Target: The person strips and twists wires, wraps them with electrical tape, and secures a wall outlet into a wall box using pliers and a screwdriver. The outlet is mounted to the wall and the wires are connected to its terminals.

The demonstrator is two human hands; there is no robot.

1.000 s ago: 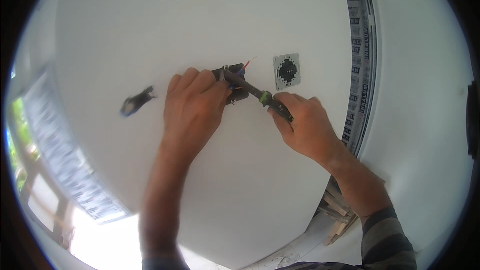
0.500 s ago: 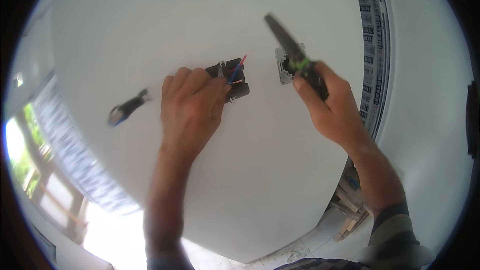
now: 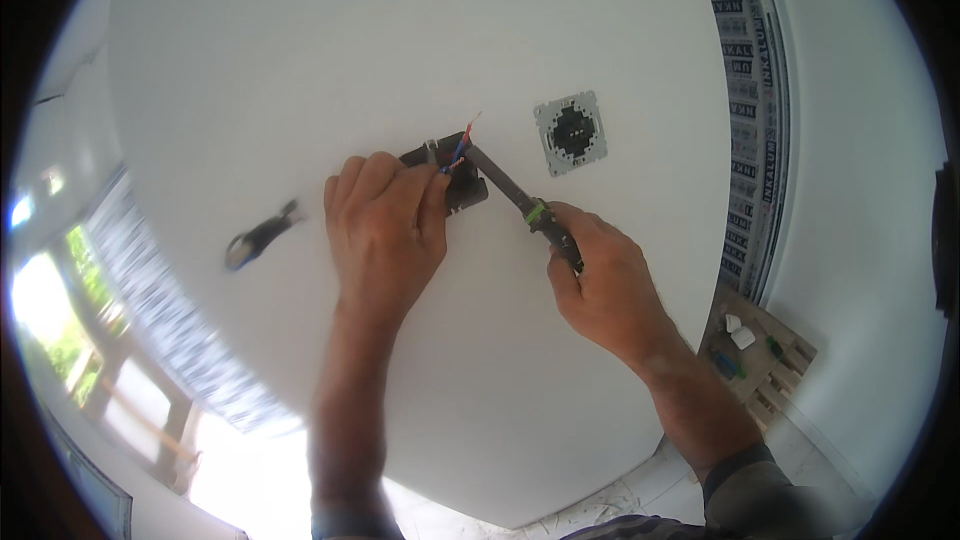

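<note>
L hand (image 3: 385,225) is pressing flat on the white wall (image 3: 250,70), fingers curled together over a dark wall box (image 3: 455,180), seemingly steadying it; red and blue wires (image 3: 460,148) are poking out just above the fingertips. R hand (image 3: 600,285) is gripping, fingers wrapped tight, a slim dark tool w/ green band (image 3: 520,205) (prob. screwdriver), its tip reaching the box beside the L thumb. A square grey socket insert (image 3: 570,132) is sitting beyond the tool; matte plastic.
</note>
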